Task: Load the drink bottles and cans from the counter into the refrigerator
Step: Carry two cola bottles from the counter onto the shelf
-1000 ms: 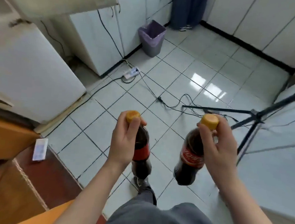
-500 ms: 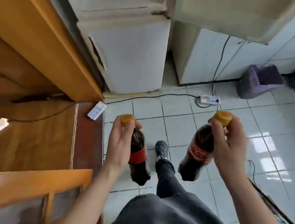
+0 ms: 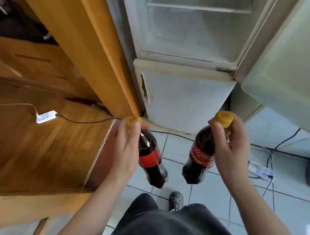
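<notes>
Two dark cola bottles hang over the tiled floor point(image 3: 282, 210) in the middle of the frame, each held high at the neck. The left bottle point(image 3: 151, 159) carries a red label whose face is turned mostly away, so no writing shows on it. The right bottle point(image 3: 201, 156) also has a red label, with white script and an orange strip along its lower edge; the lettering is too blurred to read. Both have yellow-orange caps. The left hand point(image 3: 127, 152) is seen from its back, fingers curled round the neck just under the cap point(image 3: 133, 122), the forearm rising from the lower centre. The right hand point(image 3: 231, 153) pinches its bottle at the cap point(image 3: 224, 119) and neck, thumb on the left, fingers wrapped behind, with the bottle's base tilted toward the centre. The bottles are near each other but apart. Above them, at upper centre, stands the white refrigerator point(image 3: 185, 99): its upper compartment is open, showing a clear shelf point(image 3: 198, 8), its door point(image 3: 292, 63) swung to the upper right, while the lower door is closed. A wooden counter point(image 3: 37, 145) fills the left side, with a small white device point(image 3: 45, 116) and its cable lying on it. A power strip point(image 3: 260, 171) lies on the floor at right, and a grey shoe point(image 3: 176, 200) shows at lower centre.
</notes>
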